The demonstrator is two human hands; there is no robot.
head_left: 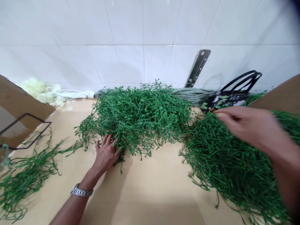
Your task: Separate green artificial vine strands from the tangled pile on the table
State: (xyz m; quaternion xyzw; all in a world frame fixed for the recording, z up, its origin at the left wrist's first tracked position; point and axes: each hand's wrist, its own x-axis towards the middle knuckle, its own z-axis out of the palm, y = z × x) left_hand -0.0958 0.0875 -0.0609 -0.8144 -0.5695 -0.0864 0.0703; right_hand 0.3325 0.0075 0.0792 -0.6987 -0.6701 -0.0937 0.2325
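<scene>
A heap of green artificial plant stems point(142, 112) lies against the wall in the middle. My left hand point(108, 151), with a metal-band watch point(81, 190) at the wrist, rests at its lower left edge. The fingers are spread and touch the stems, their tips partly hidden. Over a second, larger pile of green stems point(225, 159) at the right, my right hand point(248, 125) is closed in a pinch, slightly blurred. A tiny orange-red bit point(211, 110) shows at its fingertips; what they hold is too small to name.
Looser green stems point(30, 172) spread at the left beside a cardboard box point(21, 112) and a black wire frame point(25, 131). Pale flowers point(42, 90) lie behind. A perforated metal bar point(198, 68) leans on the tiled wall point(126, 62), near a black-handled patterned bag point(231, 98). More cardboard point(281, 93) stands right.
</scene>
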